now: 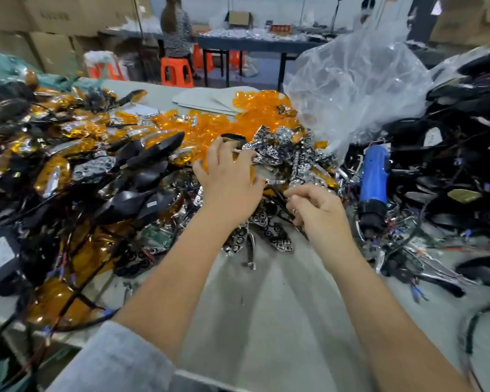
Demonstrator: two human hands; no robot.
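Over the grey table (266, 306), at the chrome pile (289, 154), the left hand (229, 176) has its fingers curled round a chrome piece (249, 154); just beside it, the right hand (314, 210) pinches a black wire (279, 198) between curled fingers.

Centre frame: left hand (229, 179) grips chrome reflector (263, 149) atop shiny pile. Right hand (318, 210), just beside, pinches black wire (280, 200). Amber lenses (255, 114) heaped behind; black housings (147, 162) at left; blue cylinder (375, 176) at right; clear plastic bag (357, 80) upper right.

An assembly workshop: stacked cardboard boxes (51, 49), a worktable (280, 321) heaped with amber lenses (255, 114) and chrome reflectors (283, 149).
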